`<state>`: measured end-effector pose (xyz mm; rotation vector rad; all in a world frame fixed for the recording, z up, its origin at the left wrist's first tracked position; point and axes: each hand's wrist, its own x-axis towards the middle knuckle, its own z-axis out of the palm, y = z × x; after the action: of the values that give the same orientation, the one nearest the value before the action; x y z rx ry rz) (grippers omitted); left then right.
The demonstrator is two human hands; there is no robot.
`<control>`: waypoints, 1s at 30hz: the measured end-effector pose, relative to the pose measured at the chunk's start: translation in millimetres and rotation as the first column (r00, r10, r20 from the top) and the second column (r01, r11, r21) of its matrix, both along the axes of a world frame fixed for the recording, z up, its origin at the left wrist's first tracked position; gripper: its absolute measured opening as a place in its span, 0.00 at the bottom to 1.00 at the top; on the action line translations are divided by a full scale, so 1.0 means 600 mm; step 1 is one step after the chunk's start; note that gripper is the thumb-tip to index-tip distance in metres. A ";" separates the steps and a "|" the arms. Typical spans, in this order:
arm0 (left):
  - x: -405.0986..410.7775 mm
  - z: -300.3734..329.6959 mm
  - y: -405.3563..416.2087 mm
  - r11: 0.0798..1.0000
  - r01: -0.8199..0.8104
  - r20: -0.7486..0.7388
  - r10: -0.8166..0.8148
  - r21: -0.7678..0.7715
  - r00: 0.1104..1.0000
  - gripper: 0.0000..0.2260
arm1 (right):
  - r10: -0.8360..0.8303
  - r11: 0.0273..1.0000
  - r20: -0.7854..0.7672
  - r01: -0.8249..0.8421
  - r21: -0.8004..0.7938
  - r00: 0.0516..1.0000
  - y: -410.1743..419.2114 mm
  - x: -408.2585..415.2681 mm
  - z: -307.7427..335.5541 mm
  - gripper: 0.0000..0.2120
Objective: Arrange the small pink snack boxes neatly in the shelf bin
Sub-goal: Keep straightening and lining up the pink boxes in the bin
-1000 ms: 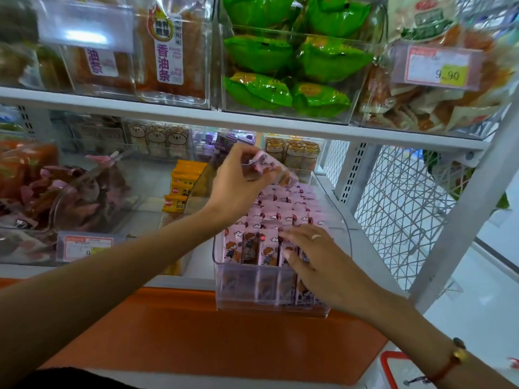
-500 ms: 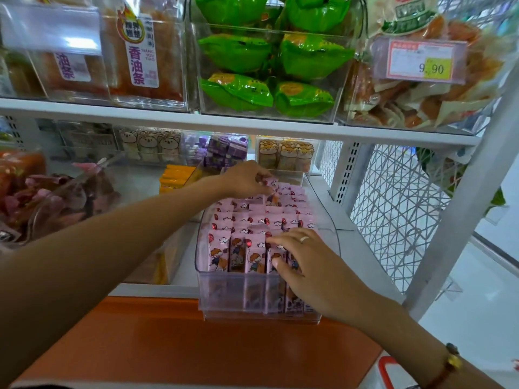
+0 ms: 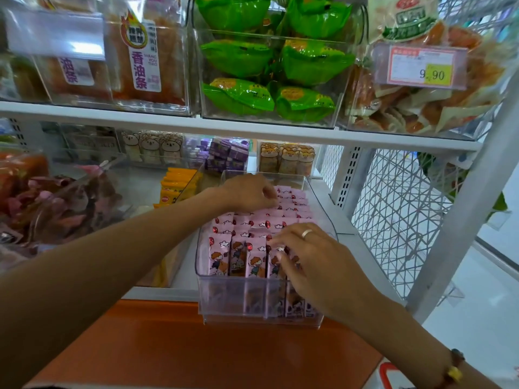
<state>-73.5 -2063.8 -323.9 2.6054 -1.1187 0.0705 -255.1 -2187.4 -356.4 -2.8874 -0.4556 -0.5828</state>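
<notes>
Pink snack boxes (image 3: 247, 259) upright in clear bin (image 3: 241, 297), left hand (image 3: 250, 193) pinching a back one, right hand (image 3: 311, 259) fingering the front row.

Clear plastic shelf bin (image 3: 254, 300) sits at the near edge of the white metal shelf (image 3: 352, 231), packed with rows of small pink snack boxes (image 3: 237, 258) standing upright, cartoon print facing near. Left hand (image 3: 248, 193) is at the far rows, fingers curled down onto box tops; can't tell if it's pinching one. Right hand (image 3: 314, 261), with a ring, rests fingers on the near-right boxes. Left of the bin: orange packets (image 3: 175, 185). Upper shelf holds green snack bags (image 3: 276, 64) in a clear box; price tag reading 9.90 (image 3: 427, 66) at far right.
</notes>
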 end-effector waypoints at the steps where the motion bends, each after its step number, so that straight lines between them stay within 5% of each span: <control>1: -0.004 -0.003 -0.001 0.999 0.021 -0.005 -0.021 0.032 1.000 0.14 | -0.010 1.000 0.026 0.009 0.011 1.000 0.001 0.001 0.002 0.16; 5: -0.010 -0.012 -0.005 0.996 0.027 -0.013 -0.026 0.081 1.000 0.14 | -0.050 0.997 -0.040 0.048 -0.059 0.998 -0.001 0.003 -0.010 0.21; 10: -0.021 -0.005 -0.001 0.960 -0.131 -0.010 0.132 -0.249 0.991 0.10 | -0.055 0.995 -0.061 0.049 -0.092 0.997 -0.004 0.005 -0.015 0.21; 13: -0.049 0.010 0.012 0.732 -0.266 -0.177 0.198 -0.627 0.964 0.08 | -0.055 0.994 -0.049 0.050 -0.093 0.997 -0.007 0.007 -0.016 0.21; 17: -0.119 0.009 0.049 0.437 -0.328 -0.278 0.176 -0.837 0.944 0.09 | -0.048 0.997 -0.047 0.046 -0.057 0.998 -0.003 0.004 -0.010 0.21; 20: -0.172 0.008 0.084 0.310 -0.268 -0.238 0.132 -0.912 0.962 0.04 | -0.009 0.984 -0.023 0.013 0.179 1.000 0.013 -0.004 0.002 0.21; 24: -0.223 -0.005 0.113 0.298 -0.246 -0.243 0.045 -0.922 0.969 0.05 | 0.092 0.800 -0.055 -0.041 0.599 0.994 0.046 -0.015 0.015 0.29; 30: -0.245 -0.023 0.117 0.303 -0.247 -0.295 -0.121 -0.920 0.948 0.08 | 0.212 0.672 -0.174 -0.014 0.741 0.962 0.075 -0.009 0.024 0.23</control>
<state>-220.5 -1993.3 -337.5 1.4364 -0.5187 0.2505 -260.5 -2142.2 -342.1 -2.0813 -0.2683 -0.2753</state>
